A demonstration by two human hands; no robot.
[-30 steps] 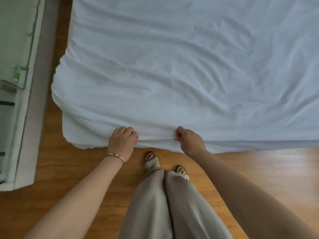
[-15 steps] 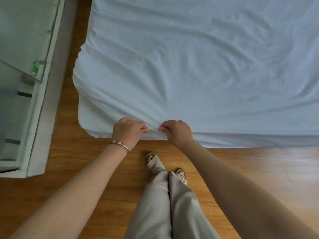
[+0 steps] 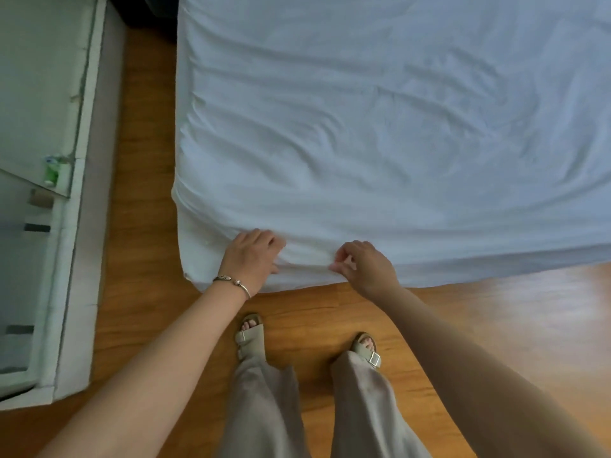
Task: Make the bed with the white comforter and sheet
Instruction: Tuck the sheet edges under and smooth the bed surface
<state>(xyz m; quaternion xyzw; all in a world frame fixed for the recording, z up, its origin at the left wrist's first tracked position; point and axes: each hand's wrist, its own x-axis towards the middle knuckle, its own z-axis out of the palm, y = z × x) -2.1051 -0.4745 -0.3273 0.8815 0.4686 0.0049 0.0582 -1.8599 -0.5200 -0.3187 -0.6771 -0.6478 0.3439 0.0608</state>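
A wrinkled white sheet [image 3: 380, 120] covers the bed and drapes over its near edge and its left corner. My left hand [image 3: 253, 256], with a bracelet on the wrist, grips a fold of the sheet at the near edge close to that corner. My right hand [image 3: 363, 264] pinches the same fold a little to the right, its fingertips curled on the fabric. A short taut ridge of cloth runs between the two hands. No comforter is in view.
A wooden floor [image 3: 496, 325] runs along the bed's near side and up a narrow strip on the left. A pale frame with glass panels [image 3: 66, 226] stands at the left. My feet in sandals [image 3: 248, 335] stand just below the hands.
My hands have moved apart along the sheet's near edge, after coming close together half a second ago. My feet now stand wider apart, and the view has shifted toward the bed's left corner.
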